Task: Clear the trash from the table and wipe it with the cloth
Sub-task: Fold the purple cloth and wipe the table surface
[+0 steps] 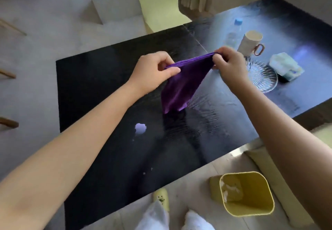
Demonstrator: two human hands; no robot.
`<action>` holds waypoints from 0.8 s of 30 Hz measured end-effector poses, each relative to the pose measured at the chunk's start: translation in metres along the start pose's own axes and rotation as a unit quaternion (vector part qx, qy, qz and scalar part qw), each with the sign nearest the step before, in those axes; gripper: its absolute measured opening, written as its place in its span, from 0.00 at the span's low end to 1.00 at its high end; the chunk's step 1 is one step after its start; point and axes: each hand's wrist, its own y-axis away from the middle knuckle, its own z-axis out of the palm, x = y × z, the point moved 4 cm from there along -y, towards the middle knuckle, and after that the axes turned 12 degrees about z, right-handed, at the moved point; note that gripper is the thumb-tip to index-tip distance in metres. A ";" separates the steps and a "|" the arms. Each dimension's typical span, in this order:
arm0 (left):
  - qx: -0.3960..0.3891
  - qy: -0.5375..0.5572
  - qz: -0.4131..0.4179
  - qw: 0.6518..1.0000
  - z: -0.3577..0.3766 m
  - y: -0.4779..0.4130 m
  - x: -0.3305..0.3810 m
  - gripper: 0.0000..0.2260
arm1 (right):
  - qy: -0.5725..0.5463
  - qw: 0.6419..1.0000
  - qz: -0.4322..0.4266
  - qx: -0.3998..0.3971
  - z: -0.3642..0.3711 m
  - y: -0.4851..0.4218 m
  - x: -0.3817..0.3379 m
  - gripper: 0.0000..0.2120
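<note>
A purple cloth (181, 84) hangs above the black table (100, 89), stretched by its top edge between both hands. My left hand (154, 69) pinches its left corner and my right hand (229, 63) pinches its right corner. The cloth's lower tip dangles just over the tabletop. A small white scrap or spill (140, 128) lies on the table in front of the cloth, with a few tiny white specks (147, 171) nearer the front edge. A yellow waste bin (248, 193) stands on the floor at the table's near right, with crumpled white paper inside.
At the table's far right stand a plastic bottle with a blue cap (233, 33), a cream mug (250, 43), a clear glass plate (260, 76) and a pale folded pack (285, 67). Chairs surround the table; my legs and a yellow slipper (161, 200) are below.
</note>
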 end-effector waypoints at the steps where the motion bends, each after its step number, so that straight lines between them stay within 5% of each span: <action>1: -0.005 0.023 -0.020 1.000 0.008 0.020 0.000 0.04 | -0.012 1.000 0.010 -0.027 0.002 0.011 0.010 0.09; 9: -0.022 0.143 -0.209 0.967 0.118 0.176 0.014 0.06 | 0.101 0.980 0.043 -0.168 -0.004 0.107 0.127 0.11; 15: 0.016 0.167 -0.280 0.945 0.170 0.222 0.015 0.09 | 0.151 0.964 0.108 -0.193 0.001 0.146 0.188 0.06; 24: 0.146 0.102 -0.314 0.933 0.161 0.123 -0.088 0.08 | 0.160 0.980 0.096 -0.074 0.075 0.067 0.170 0.16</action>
